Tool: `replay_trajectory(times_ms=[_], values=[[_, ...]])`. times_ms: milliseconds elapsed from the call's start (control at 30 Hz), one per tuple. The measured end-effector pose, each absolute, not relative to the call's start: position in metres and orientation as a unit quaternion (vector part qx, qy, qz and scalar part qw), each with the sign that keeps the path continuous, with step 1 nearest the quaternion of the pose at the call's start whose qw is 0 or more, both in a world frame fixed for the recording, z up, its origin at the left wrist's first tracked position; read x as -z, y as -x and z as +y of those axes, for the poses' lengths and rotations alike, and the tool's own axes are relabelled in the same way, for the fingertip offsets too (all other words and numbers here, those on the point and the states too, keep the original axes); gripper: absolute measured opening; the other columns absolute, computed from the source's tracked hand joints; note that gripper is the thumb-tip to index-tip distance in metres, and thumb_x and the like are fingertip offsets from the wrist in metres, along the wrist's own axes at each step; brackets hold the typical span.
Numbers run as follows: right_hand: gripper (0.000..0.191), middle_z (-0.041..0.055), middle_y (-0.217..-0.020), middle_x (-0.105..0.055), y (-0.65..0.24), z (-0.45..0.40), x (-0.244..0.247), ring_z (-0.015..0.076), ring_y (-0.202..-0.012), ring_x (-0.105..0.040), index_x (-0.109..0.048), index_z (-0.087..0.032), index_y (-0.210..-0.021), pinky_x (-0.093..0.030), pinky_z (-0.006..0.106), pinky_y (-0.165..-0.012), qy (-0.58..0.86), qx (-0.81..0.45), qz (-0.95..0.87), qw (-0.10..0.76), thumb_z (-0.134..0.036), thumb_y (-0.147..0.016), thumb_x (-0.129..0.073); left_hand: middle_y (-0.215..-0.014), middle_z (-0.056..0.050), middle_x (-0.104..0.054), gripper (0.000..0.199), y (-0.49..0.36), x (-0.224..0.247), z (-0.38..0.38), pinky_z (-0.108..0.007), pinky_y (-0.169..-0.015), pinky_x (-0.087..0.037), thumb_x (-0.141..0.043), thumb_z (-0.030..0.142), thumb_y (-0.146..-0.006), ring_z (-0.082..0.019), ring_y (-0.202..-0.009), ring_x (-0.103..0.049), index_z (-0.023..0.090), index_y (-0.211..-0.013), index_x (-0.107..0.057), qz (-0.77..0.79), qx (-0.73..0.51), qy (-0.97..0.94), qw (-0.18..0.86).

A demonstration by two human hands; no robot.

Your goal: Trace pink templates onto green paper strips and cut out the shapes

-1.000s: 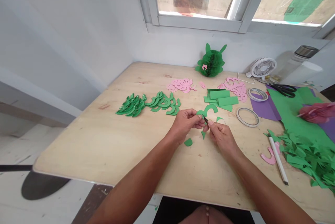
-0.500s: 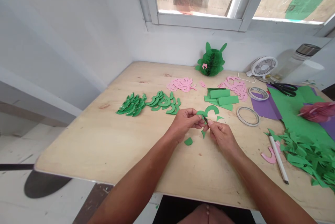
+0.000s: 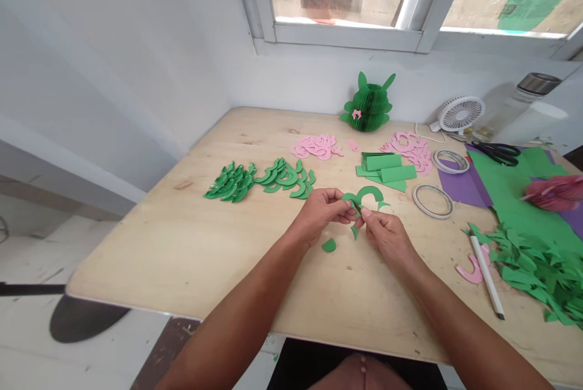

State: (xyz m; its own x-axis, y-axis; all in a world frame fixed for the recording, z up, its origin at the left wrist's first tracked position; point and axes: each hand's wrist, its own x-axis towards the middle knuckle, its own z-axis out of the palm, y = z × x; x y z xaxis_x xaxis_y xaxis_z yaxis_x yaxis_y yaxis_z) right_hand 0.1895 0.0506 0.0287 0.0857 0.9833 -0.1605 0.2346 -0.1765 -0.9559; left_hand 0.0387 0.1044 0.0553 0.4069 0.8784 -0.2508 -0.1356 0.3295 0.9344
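My left hand [image 3: 325,211] is closed, with a small green paper piece [image 3: 350,197] pinched at its fingertips. Close against it, my right hand [image 3: 385,232] pinches a narrow dark piece [image 3: 357,206] whose kind I cannot make out. The fingertips of both hands meet just above the table. Beyond them lies a green paper arch [image 3: 371,191]. Small green scraps lie around the hands, among them a rounded scrap [image 3: 328,245] near my left wrist and a pointed one [image 3: 355,232] between the hands.
Leftward on the wooden table [image 3: 182,244] lie green curved cutouts [image 3: 230,183]. Further back are pink cutouts [image 3: 316,147], green strips [image 3: 387,168] and a green honeycomb paper figure [image 3: 368,107]. At right are tape rolls [image 3: 432,201], scissors [image 3: 496,152], a white pen [image 3: 487,277] and green scraps [image 3: 537,268].
The view has shifted very slightly. Both hands keep the same pinch in the same place, and nothing on the table has visibly moved.
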Motion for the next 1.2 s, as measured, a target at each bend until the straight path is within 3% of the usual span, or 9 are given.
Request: replay_trajectory(times_ms=[533,1200], values=[[0.054,-0.0078,-0.045,-0.026,-0.1909,0.0508,-0.0286,0.0068,-0.041,-0.018,-0.061,-0.015,-0.066,-0.013,0.022,-0.04,0.606,-0.47,-0.5,0.402,-0.066,-0.081,-0.05,-0.061,-0.004,-0.068,0.009,-0.0357,-0.0569,0.1062,-0.024,-0.062,-0.054,-0.064,0.017,-0.067,-0.012,-0.057,-0.064,0.015,-0.06,-0.058,0.408,-0.343,-0.47,0.704],[0.056,-0.008,-0.044,-0.024,-0.1909,0.0519,-0.0278,0.0071,-0.041,-0.017,-0.061,-0.016,-0.064,-0.012,0.022,-0.04,0.597,-0.495,-0.487,0.402,-0.067,-0.081,-0.047,-0.065,-0.006,-0.069,0.016,-0.0358,-0.0525,0.1064,-0.025,-0.062,-0.052,-0.068,0.025,-0.066,-0.013,-0.059,-0.064,0.015,-0.063,-0.057,0.4,-0.344,-0.474,0.705]])
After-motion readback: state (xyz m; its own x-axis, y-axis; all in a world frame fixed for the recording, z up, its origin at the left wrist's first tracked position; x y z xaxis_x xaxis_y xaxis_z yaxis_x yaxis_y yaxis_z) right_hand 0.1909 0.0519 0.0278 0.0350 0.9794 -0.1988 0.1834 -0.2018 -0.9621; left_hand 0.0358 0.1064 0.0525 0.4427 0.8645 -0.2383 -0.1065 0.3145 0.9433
